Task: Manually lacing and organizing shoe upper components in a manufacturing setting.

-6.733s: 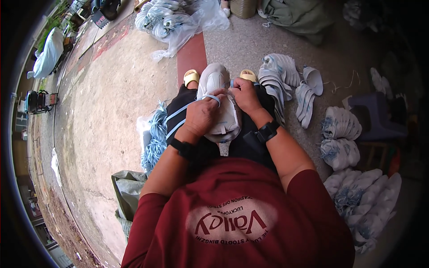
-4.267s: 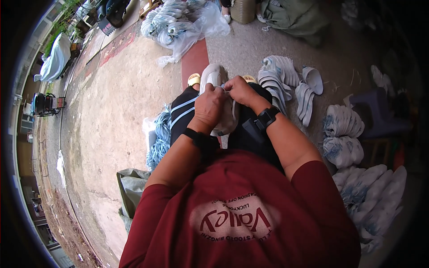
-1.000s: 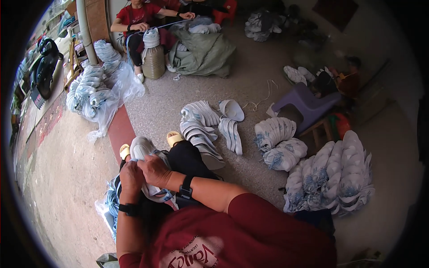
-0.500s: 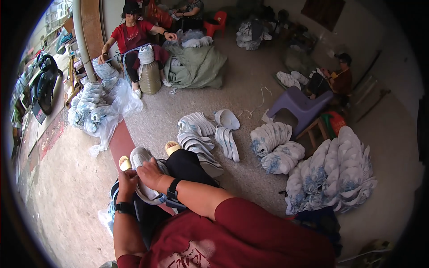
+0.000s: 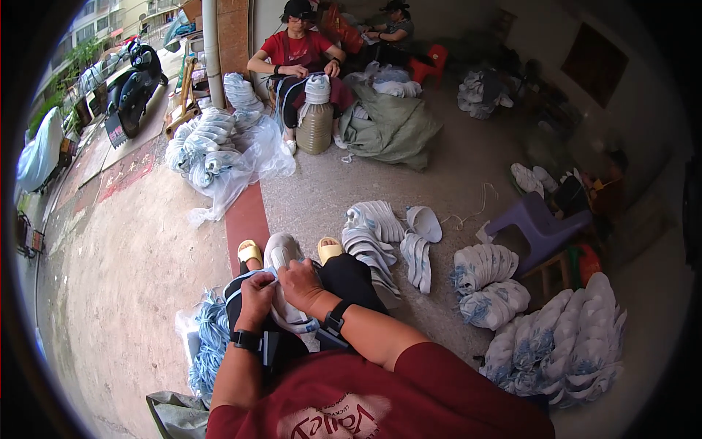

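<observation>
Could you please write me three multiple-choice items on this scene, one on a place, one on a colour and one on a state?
1. Where does the stool stand?
A. to the person's right
B. to the person's left
C. behind the scooter

2. What colour are the sandals?
A. black
B. yellow
C. red

3. How are the left hand and right hand placed?
A. both on the shoe upper in the lap
B. both resting on the floor
C. one raised overhead

Answers: 1 A, the purple stool sits right of the lap, beside the pale stacks. 2 B, both toes show yellow beyond the knees. 3 A, both hands close on the pale upper together.
</observation>
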### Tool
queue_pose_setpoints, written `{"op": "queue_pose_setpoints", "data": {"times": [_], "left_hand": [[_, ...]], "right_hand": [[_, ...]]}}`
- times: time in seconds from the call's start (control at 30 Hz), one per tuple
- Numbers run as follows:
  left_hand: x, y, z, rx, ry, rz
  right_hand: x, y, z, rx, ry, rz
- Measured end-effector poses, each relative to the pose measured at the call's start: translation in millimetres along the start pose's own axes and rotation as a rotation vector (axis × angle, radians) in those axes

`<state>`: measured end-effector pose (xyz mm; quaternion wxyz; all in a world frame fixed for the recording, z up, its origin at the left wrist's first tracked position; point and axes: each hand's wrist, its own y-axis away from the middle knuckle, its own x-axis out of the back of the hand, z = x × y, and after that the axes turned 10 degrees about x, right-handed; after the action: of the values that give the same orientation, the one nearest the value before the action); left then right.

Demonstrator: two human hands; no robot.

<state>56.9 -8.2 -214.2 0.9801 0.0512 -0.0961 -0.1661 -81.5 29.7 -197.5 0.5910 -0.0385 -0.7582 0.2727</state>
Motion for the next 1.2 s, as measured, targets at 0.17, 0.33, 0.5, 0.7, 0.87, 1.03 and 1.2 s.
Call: {"op": "queue_pose_setpoints", "data": {"times": [0.17, 0.33, 0.5, 0.7, 0.87, 1.03, 1.2], "left_hand": [[-7, 1, 1, -0.040, -0.061, 0.125], [3, -13, 16, 0.103, -0.209, -0.026], [12, -20, 15, 0.175, -0.236, -0.105], [7, -22, 7, 0.163, -0.148, -0.077], [10, -20, 10, 0.161, -0.126, -0.002], [1, -15, 4, 0.096, 0.014, -0.040], [1, 29, 23, -0.259, -0.216, 0.014]], "right_hand": [[3, -3, 2, 0.016, -0.043, 0.022], [9, 1, 5, 0.123, 0.047, 0.119], [16, -7, 6, 0.447, 0.187, 0.056], [27, -7, -5, 0.391, 0.145, -0.248], [114, 1, -31, 0.081, -0.913, -0.650], [215, 23, -22, 0.055, -1.812, -0.110], [199, 21, -4, -0.213, -1.481, 0.439]]}}
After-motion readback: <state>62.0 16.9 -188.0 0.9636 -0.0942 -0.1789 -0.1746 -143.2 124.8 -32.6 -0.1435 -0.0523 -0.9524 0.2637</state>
